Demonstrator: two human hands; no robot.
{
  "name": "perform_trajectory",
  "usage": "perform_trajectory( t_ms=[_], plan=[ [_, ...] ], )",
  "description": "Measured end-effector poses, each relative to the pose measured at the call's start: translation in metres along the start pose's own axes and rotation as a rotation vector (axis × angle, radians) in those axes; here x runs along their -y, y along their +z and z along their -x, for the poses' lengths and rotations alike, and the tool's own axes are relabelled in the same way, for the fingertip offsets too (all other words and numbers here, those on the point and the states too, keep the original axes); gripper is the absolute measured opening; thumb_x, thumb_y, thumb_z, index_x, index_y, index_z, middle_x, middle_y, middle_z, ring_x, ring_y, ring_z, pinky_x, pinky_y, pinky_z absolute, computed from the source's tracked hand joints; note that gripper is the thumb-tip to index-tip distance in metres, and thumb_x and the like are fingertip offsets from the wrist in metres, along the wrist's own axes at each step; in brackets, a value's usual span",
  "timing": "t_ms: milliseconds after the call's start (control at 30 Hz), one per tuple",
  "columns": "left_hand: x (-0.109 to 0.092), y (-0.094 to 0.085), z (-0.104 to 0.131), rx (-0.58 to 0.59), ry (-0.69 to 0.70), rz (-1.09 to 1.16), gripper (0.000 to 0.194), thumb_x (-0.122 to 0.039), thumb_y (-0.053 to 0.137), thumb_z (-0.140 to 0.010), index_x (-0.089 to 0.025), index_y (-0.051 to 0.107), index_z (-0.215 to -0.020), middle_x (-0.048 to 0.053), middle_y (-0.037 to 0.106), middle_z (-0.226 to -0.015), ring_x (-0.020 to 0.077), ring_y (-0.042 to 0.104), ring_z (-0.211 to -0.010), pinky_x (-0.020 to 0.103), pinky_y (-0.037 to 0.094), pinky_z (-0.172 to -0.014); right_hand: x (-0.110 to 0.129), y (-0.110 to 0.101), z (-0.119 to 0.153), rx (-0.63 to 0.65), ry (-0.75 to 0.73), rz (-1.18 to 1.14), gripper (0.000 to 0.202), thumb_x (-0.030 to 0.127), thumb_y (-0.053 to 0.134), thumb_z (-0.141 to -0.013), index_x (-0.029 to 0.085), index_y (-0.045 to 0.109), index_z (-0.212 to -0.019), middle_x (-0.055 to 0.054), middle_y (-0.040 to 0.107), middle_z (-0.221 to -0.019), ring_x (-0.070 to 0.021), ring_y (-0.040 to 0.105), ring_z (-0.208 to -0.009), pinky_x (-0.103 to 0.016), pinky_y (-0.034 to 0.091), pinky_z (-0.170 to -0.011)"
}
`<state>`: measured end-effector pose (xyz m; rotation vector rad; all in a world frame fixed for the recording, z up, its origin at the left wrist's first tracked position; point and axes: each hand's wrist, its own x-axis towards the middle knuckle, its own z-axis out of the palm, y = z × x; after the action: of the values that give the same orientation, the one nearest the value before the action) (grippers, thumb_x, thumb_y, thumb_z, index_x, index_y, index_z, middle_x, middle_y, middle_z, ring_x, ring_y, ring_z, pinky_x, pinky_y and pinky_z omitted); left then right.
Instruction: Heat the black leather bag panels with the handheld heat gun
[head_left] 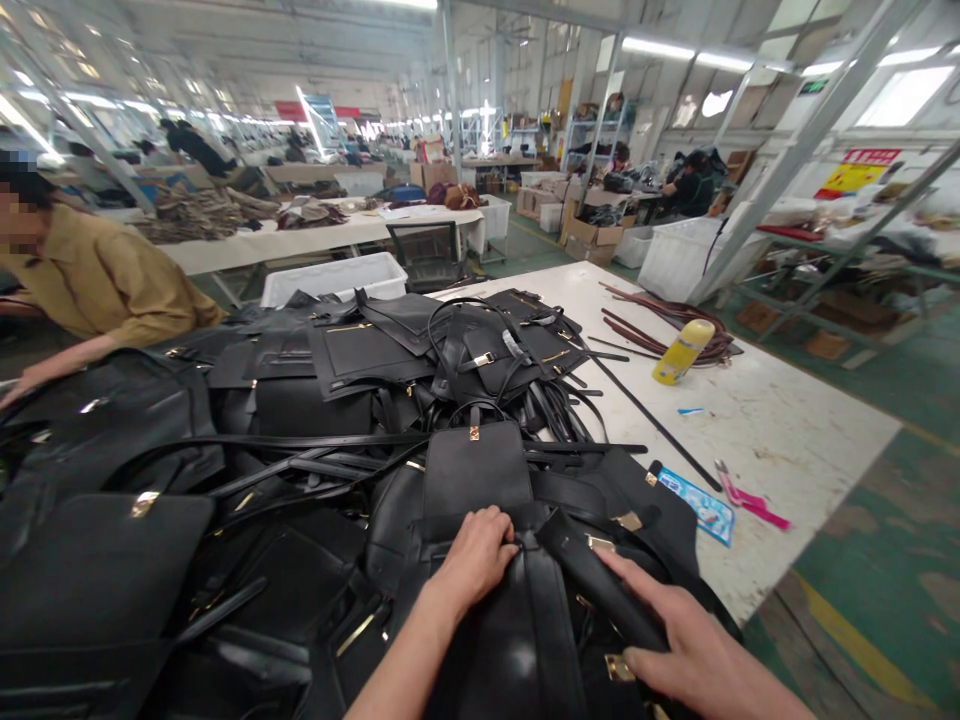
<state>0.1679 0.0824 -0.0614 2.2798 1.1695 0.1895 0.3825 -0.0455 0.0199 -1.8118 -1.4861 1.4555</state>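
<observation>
Rests the left hand (478,548), fingers curled, on the upper edge of a black bag (517,630), directly in front of the body, perhaps to steady it against the slippery heap of black bags (367,360); impossible to tell whether firmly gripped, with the fingertips partly hidden; below an upright-lying flap (476,465), spread away from the body, apparently to leave the upper edge reachable; reaches from the right with the right hand (679,625), partly open, forefinger by a gold buckle (601,544) and thumb beside a gold clasp (617,668), seemingly to span the folded black leather between; farther right on the worktop (832,440), beyond the leather, a blue packet (696,505), a pink-handled tool (757,505), a yellow bottle (682,353) and, beside it, brown straps (675,315).
</observation>
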Motion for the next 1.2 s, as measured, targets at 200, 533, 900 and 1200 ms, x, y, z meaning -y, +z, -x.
perform_trajectory(
  t_ms=[200, 533, 900, 1200],
  plan=[
    [0.011, -0.006, 0.009, 0.006, -0.041, 0.000, 0.011, -0.030, 0.056, -0.069, -0.021, 0.051, -0.066, -0.002, 0.054, -0.071, 0.0148, 0.050, -0.069, 0.027, 0.036, -0.064, 0.010, -0.007, 0.001, -0.038, -0.024, 0.093, 0.073, 0.014, 0.051, -0.060, 0.028, 0.034, -0.130, -0.003, 0.055, -0.113, -0.0209, 0.056, -0.083, -0.026, 0.045, -0.069],
    [0.032, 0.043, 0.037, -0.606, -0.537, -0.013, 0.043, -0.027, 0.040, -0.079, -0.016, 0.036, -0.121, 0.015, 0.036, -0.126, 0.0280, 0.033, -0.119, 0.046, 0.031, -0.095, 0.065, -0.008, -0.059, 0.321, -0.052, 0.104, 0.074, 0.012, 0.054, -0.060, 0.027, 0.032, -0.130, 0.005, 0.058, -0.063, -0.0099, 0.051, -0.045, -0.016, 0.039, -0.040],
    [0.080, 0.038, 0.082, -0.599, -0.744, 0.064, 0.055, -0.036, 0.039, -0.078, -0.007, 0.033, -0.124, 0.020, 0.034, -0.128, 0.0325, 0.033, -0.118, 0.047, 0.035, -0.093, 0.067, -0.025, -0.045, 0.380, 0.044, 0.281, 0.078, 0.011, 0.058, -0.056, 0.030, 0.035, -0.128, 0.007, 0.057, -0.063, -0.0101, 0.052, -0.044, -0.013, 0.036, -0.035],
    [0.083, 0.054, 0.088, -0.646, -0.633, -0.016, 0.048, -0.036, 0.040, -0.078, -0.011, 0.042, -0.119, 0.017, 0.042, -0.122, 0.0301, 0.040, -0.112, 0.045, 0.038, -0.089, 0.080, 0.025, -0.068, 0.195, -0.111, 0.303, 0.075, 0.015, 0.057, -0.059, 0.026, 0.034, -0.130, 0.001, 0.062, -0.086, -0.0148, 0.055, -0.066, -0.020, 0.040, -0.053]
  ],
)
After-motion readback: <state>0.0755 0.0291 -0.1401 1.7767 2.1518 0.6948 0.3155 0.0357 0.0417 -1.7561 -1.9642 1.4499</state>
